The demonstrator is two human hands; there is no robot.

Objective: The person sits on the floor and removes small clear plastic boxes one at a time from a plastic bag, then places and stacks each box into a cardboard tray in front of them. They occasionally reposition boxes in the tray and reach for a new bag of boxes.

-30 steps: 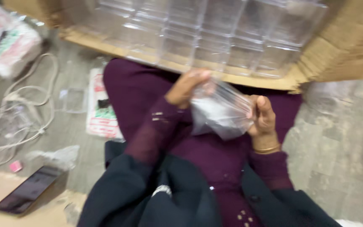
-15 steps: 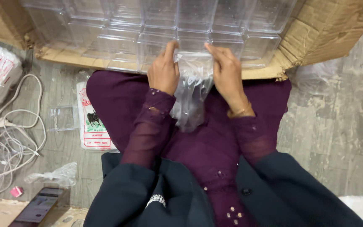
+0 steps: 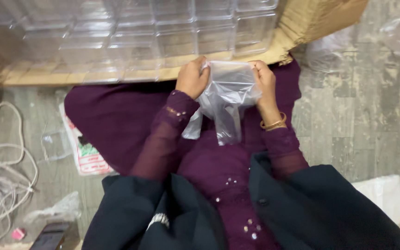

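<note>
My left hand (image 3: 191, 78) and right hand (image 3: 265, 78) each have their fingers pinched tight on a top corner of the clear plastic bag (image 3: 228, 99), stretched between them above my lap. To do this well, I'd keep both edges level and taut. At twelve o'clock, clear plastic boxes (image 3: 130, 32) sit packed in a cardboard carton (image 3: 320, 18). At eight o'clock, a flat white packet with red and green print (image 3: 86, 155) lies on the floor (image 3: 348, 120), white cables (image 3: 1, 185) beyond.
</note>
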